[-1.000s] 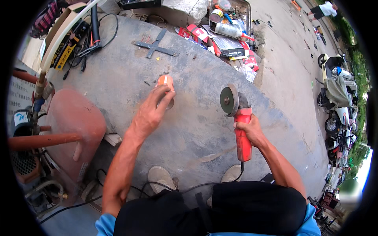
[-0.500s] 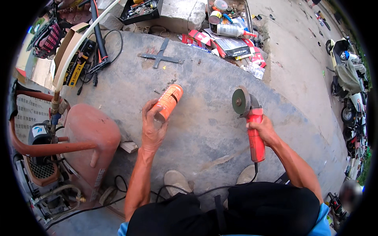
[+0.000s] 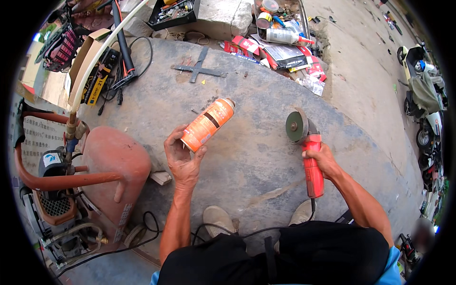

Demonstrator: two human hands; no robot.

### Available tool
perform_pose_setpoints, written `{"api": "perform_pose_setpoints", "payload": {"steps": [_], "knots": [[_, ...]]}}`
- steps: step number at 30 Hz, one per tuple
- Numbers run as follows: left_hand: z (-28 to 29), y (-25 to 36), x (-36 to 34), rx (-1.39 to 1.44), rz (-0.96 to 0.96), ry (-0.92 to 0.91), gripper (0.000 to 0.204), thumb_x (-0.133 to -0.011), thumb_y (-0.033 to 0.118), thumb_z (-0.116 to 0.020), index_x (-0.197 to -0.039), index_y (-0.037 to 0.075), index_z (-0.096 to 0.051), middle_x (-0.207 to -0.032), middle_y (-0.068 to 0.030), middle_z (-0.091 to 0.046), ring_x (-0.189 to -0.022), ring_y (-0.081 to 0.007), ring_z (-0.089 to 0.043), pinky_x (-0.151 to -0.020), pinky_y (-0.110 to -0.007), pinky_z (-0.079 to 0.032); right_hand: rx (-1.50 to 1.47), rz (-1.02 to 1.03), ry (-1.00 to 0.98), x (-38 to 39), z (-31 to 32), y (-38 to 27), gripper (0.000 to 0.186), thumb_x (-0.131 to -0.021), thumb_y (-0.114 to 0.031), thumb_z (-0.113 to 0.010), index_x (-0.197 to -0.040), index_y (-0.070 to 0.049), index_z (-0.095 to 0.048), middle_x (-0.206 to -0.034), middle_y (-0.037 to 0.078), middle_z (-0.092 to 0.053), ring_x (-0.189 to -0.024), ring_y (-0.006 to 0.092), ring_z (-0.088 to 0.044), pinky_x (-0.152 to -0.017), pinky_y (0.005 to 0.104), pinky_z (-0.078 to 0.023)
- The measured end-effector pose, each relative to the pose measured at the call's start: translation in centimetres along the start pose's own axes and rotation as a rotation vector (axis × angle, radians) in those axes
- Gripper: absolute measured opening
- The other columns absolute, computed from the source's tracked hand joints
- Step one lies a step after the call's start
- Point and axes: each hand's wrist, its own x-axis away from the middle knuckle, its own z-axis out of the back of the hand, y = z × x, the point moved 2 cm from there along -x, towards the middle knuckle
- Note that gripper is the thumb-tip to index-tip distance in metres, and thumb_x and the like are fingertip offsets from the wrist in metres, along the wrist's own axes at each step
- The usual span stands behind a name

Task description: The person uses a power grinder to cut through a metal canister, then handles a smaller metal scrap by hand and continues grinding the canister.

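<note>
My left hand (image 3: 185, 164) holds an orange spray can (image 3: 207, 123) by its lower end, tilted with the top toward upper right; a dark slot or band runs across its side. My right hand (image 3: 324, 160) grips a red angle grinder (image 3: 314, 179) by the body, its green disc (image 3: 293, 127) facing left, a short gap from the can. The grinder's black cord drops past my shoes. Behind the can, a dark cross-shaped piece (image 3: 197, 70) lies on the grey floor (image 3: 251, 171).
A red air compressor (image 3: 126, 159) with hoses stands close on the left. A black pump (image 3: 121, 42) and cardboard box (image 3: 85, 57) lie upper left. A black parts box (image 3: 173, 14), stone block (image 3: 223, 21) and cluttered metal tray (image 3: 280, 33) are at the top. Scooters (image 3: 420, 104) stand at the right.
My left hand has raised the can from upright-looking to lying tilted, turning its side into view, fingers now at its lower end. The view has shifted; the grinder appears slightly farther right.
</note>
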Motion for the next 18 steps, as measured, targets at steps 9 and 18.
{"api": "perform_pose_setpoints", "payload": {"steps": [9,18], "knots": [[-0.4,0.9,-0.4,0.04,0.005,0.018,0.072,-0.08,0.008,-0.09,-0.137,0.009,-0.046,-0.143,-0.0137,-0.051,-0.133,-0.0266,-0.053,-0.113,-0.042,-0.046,0.019,-0.04,0.002,0.0,0.1,0.5,0.034,-0.078,-0.012,-0.077,-0.107,-0.002,-0.062,-0.082,0.003,-0.061,-0.066,0.0131,-0.058,-0.059,0.0333,-0.051],[-2.9,-4.6,0.8,0.059,0.273,-0.124,0.068,-0.081,0.015,-0.089,-0.136,0.007,-0.048,-0.139,-0.0126,-0.058,-0.133,-0.0253,-0.054,-0.117,-0.042,-0.042,0.034,0.054,0.039,0.2,0.0,-0.9,0.036,-0.08,-0.014,-0.076,-0.109,-0.001,-0.059,-0.083,0.006,-0.062,-0.068,0.0163,-0.063,-0.061,0.0346,-0.056]]}}
